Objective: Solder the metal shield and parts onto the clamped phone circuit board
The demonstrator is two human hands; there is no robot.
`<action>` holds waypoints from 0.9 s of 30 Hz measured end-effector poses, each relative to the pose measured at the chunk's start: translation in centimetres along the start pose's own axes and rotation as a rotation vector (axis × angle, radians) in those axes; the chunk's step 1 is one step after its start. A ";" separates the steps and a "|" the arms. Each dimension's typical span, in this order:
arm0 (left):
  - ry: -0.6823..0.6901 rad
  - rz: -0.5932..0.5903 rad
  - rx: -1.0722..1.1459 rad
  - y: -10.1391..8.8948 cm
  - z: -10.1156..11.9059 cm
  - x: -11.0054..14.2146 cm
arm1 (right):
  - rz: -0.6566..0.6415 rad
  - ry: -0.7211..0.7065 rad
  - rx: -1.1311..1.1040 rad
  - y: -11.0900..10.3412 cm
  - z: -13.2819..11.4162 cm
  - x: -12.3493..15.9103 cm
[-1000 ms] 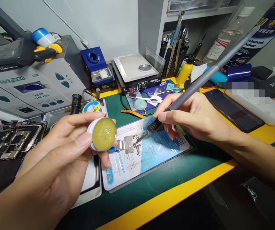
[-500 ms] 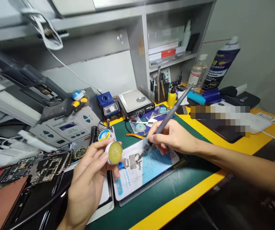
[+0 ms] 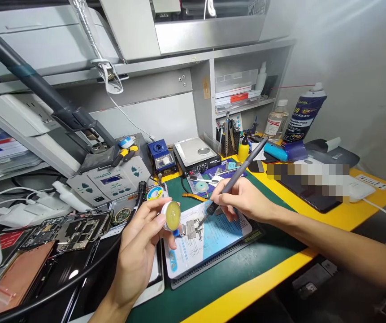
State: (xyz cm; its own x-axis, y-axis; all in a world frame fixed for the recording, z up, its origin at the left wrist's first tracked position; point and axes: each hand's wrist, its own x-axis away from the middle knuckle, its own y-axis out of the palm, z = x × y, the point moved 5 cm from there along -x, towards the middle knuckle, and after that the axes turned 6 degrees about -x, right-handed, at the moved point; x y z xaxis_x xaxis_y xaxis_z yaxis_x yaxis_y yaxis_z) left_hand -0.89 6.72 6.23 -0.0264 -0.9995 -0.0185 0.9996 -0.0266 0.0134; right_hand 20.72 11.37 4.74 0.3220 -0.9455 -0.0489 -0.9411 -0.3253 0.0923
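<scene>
My left hand (image 3: 139,251) grips a small round white tin of yellow flux paste (image 3: 172,216), tilted so its open face points at me. Pinched like a pen in my right hand (image 3: 246,197) is a grey soldering iron (image 3: 243,168). Its tip rests on a small metal part held in a little clamp (image 3: 190,228). The clamp sits on a white and blue repair mat (image 3: 209,237), right beside the tin.
A rework station (image 3: 112,179), a blue tip-cleaner stand (image 3: 161,154) and a black hot plate (image 3: 196,157) stand at the back. Opened phones and boards (image 3: 65,233) lie at left. A spray can (image 3: 305,112), a bottle (image 3: 275,121), a dark phone (image 3: 307,188) sit right.
The view has pulled back and risen, so the shelves and wall now show. Both hands keep the same grip; the iron tip stays on the clamped part.
</scene>
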 end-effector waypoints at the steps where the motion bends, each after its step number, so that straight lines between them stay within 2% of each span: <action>1: 0.001 -0.002 0.002 -0.1 0.0 0.0 | 0.003 0.000 0.004 0.0 0.0 0.0; 9: -0.001 -0.023 0.007 -0.8 -1.0 -0.5 | 0.020 0.009 0.037 -0.2 0.3 -0.2; 27: -0.002 -0.036 0.012 -0.9 -1.2 -0.4 | 0.030 0.015 0.051 -0.3 0.2 0.0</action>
State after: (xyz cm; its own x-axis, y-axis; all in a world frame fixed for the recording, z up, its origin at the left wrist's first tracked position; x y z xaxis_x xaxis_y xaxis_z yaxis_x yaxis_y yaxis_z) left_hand -1.77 7.15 5.05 -0.0629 -0.9979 -0.0171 0.9977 -0.0633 0.0247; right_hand 20.97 11.51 4.46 0.2945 -0.9551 -0.0320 -0.9544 -0.2956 0.0424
